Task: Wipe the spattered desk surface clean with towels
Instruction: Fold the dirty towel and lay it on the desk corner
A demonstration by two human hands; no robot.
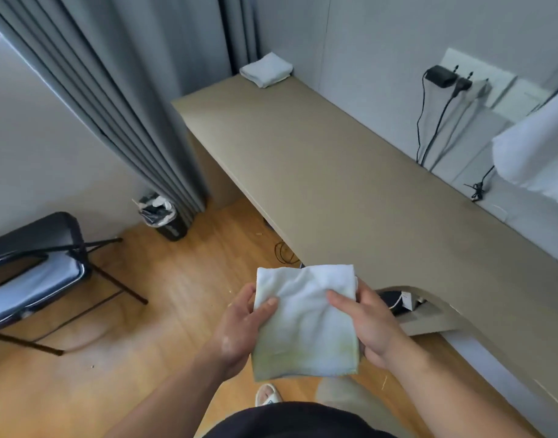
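both hands [239,327] [370,324] grip stained towel [306,324] | beige desk [334,172] beside | wood floor [129,358]

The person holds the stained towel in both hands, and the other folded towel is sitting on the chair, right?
Not quite. The folded towel lies on the far end of the desk, near the curtain, not on the chair, as the head view shows. The left hand and right hand do both hold the stained towel.
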